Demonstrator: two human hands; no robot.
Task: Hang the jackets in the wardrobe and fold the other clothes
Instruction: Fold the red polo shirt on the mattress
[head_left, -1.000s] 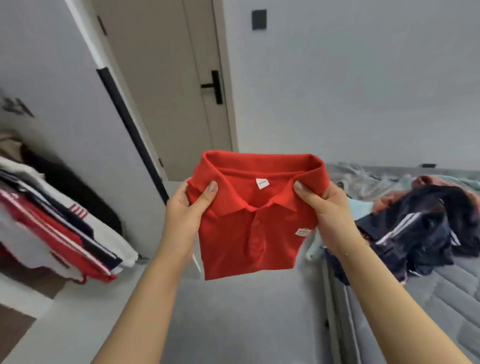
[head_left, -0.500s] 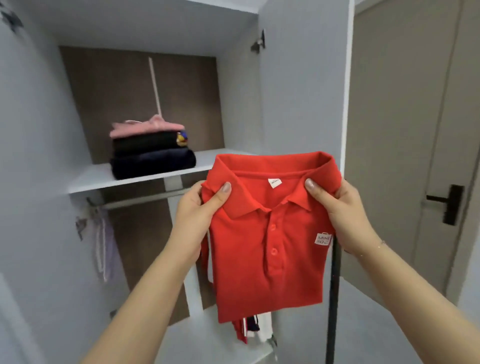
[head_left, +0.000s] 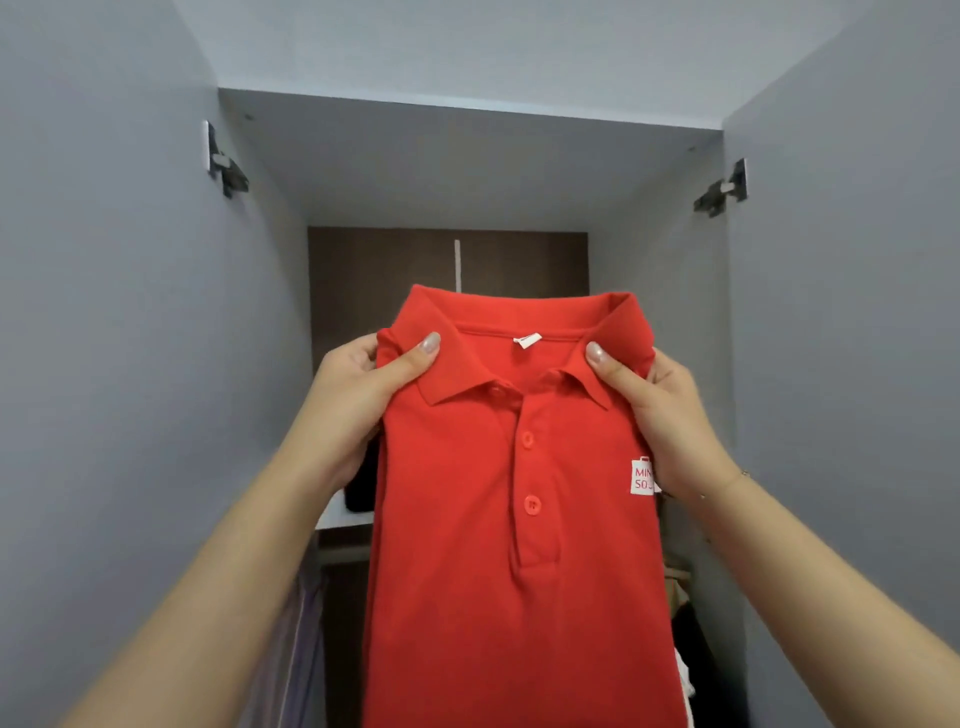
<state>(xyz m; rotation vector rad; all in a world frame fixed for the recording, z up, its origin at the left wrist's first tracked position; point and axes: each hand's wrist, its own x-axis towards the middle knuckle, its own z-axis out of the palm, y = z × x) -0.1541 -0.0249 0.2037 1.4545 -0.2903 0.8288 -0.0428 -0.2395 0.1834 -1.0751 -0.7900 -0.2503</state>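
Observation:
A folded red polo shirt (head_left: 519, 519) with two red buttons and a white chest logo fills the middle of the head view. My left hand (head_left: 358, 395) grips its left shoulder, thumb on the collar. My right hand (head_left: 660, 410) grips the right shoulder the same way. I hold the shirt upright in front of the open wardrobe (head_left: 467, 171), level with its upper compartment. The shirt hides most of the white shelf (head_left: 337, 514) and the stack on it; only a dark corner of folded clothing (head_left: 361, 488) shows.
Both wardrobe doors (head_left: 104, 364) stand open at left and right, with metal hinges (head_left: 226, 166) near the top. Below the shelf, hanging garments (head_left: 296, 649) show at the left, and more dark clothes (head_left: 685, 623) at the right.
The view has swung from the bed and door round to face the wardrobe head-on. The shirt, still held by both hands, has been raised toward the upper compartment and now covers the shelf stack.

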